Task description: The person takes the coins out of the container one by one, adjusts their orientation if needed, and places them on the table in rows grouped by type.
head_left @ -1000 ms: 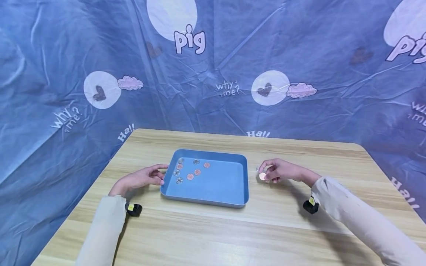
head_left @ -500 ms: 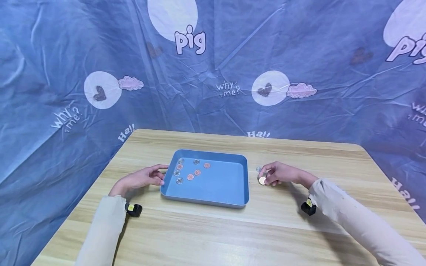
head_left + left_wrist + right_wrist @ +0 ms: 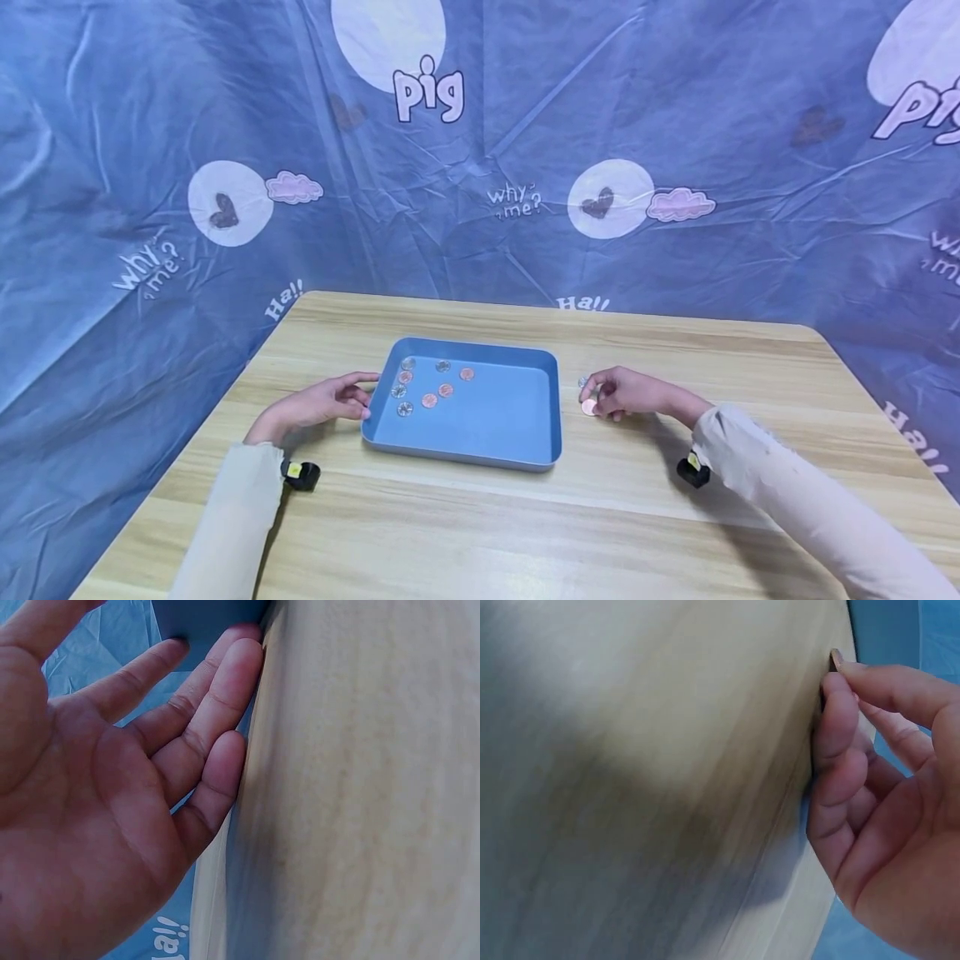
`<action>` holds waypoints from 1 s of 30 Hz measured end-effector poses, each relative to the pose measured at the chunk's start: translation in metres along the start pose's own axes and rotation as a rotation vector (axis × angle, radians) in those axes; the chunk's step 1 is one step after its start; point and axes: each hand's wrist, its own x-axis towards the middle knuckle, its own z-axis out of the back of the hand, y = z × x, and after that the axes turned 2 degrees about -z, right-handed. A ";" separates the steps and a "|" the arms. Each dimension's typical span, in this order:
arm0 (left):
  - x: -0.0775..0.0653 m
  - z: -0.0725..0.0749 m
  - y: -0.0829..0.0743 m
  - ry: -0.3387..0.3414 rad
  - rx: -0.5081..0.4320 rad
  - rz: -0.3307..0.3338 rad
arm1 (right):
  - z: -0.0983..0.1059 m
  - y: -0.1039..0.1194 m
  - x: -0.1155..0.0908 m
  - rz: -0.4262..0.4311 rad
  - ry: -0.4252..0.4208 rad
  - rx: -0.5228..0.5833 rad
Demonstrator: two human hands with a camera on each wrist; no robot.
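At the left wall of a blue tray (image 3: 495, 417), my left hand (image 3: 311, 406) touches the side with its fingertips, the fingers loosely extended. In the left wrist view those fingers (image 3: 225, 682) lie low along the wooden table. Beyond the tray's right wall, my right hand (image 3: 626, 392) pinches a copper-coloured coin (image 3: 588, 407) just above or on the table; which, I cannot tell. The right wrist view shows the coin (image 3: 835, 657) edge-on at the thumb tip, the other fingers curled. A silver coin (image 3: 582, 382) lies behind the right fingertips, partly hidden.
Several copper and silver coins, such as a copper one (image 3: 446, 389) and a silver one (image 3: 405, 408), lie flat in the tray's left half. A blue printed cloth (image 3: 480, 250) hangs behind the wooden table (image 3: 465, 533).
My right hand has shifted slightly nearer and to the left with the coin, uncovering more of the silver coin behind it. The left hand and tray have stayed in place.
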 end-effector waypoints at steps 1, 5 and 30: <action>0.000 0.000 0.000 0.001 -0.001 0.001 | -0.001 0.000 0.000 0.013 -0.010 -0.015; -0.001 0.000 -0.001 0.004 -0.003 0.003 | -0.003 -0.002 -0.001 0.053 -0.053 -0.081; 0.000 -0.002 0.000 0.013 -0.010 -0.015 | 0.007 0.047 -0.005 0.209 -0.210 0.016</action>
